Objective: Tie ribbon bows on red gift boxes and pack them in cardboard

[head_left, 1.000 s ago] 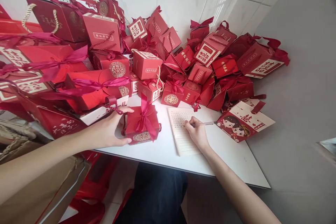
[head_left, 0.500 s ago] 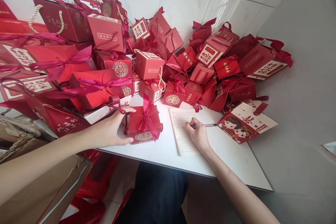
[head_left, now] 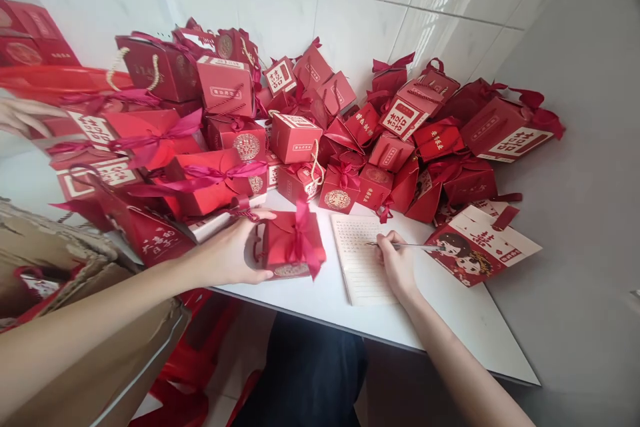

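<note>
A small red gift box (head_left: 293, 243) with a magenta ribbon bow and a gold round emblem is near the table's front edge. My left hand (head_left: 237, 250) holds it from the left side, thumb low at the front and fingers behind. A red cord hangs by my fingers. My right hand (head_left: 397, 267) is closed around a pen (head_left: 413, 246), its tip over the lined notebook (head_left: 365, 283). Several rows of handwriting fill the upper part of the page; the lower lines are blank. The notebook lies flat on the white table (head_left: 450, 320).
Red gift boxes (head_left: 233, 87) are heaped along the tiled wall. A flattened card box with cartoon faces (head_left: 467, 257) lies right of the notebook. A torn cardboard carton (head_left: 100, 347) stands at lower left. Another person's hand (head_left: 23, 115) touches boxes at far left.
The view has swung left, so the scene sits farther right and lower. Another person's hand has come into view at far left. The pen has moved off the writing slightly, tip toward the line ends.
</note>
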`<state>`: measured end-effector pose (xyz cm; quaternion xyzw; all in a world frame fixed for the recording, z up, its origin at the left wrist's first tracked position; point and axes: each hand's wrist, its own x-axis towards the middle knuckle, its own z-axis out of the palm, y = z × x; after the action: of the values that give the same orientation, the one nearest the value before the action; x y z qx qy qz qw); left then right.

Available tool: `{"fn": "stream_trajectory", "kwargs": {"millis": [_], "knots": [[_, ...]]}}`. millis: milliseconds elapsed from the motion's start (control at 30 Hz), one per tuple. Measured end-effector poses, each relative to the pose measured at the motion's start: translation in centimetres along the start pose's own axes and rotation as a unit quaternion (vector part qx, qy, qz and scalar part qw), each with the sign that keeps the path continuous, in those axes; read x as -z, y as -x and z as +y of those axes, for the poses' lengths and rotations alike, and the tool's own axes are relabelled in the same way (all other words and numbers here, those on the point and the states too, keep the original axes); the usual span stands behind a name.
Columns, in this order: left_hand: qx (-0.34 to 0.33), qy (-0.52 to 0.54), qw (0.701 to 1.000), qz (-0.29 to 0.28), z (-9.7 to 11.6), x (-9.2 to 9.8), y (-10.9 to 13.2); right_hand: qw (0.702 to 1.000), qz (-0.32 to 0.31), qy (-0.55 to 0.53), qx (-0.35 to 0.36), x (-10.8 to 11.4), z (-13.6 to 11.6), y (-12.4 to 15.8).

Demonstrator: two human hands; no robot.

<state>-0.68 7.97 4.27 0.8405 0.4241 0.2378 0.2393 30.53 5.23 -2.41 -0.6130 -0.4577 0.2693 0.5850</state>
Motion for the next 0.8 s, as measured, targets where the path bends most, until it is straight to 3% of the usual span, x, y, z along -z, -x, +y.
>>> {"fn": "stream_trajectory", "kwargs": {"millis": [167,267,467,600,800], "knots": [[-0.131,-0.015,0.991,-0.022,2.4,0.5,0.7,0.996,0.038,-0.078,-0.021,0.4,0.3,-0.7],[-0.144,0.019,0.989,-0.034,3.3,0.7,0.9,0.995,0.035,-0.090,-0.034,0.5,0.4,-0.6],[-0.134,0.189,0.973,0.022,5.4,2.5,1.1,0.996,0.015,-0.080,-0.038,0.6,0.0,-0.2],[-0.103,0.414,0.904,0.022,7.4,5.2,1.6,0.998,0.003,-0.053,-0.034,0.7,-0.5,0.0],[0.083,0.624,0.770,0.102,10.0,9.8,4.6,0.996,-0.030,0.086,-0.024,1.8,0.1,0.3]]}}
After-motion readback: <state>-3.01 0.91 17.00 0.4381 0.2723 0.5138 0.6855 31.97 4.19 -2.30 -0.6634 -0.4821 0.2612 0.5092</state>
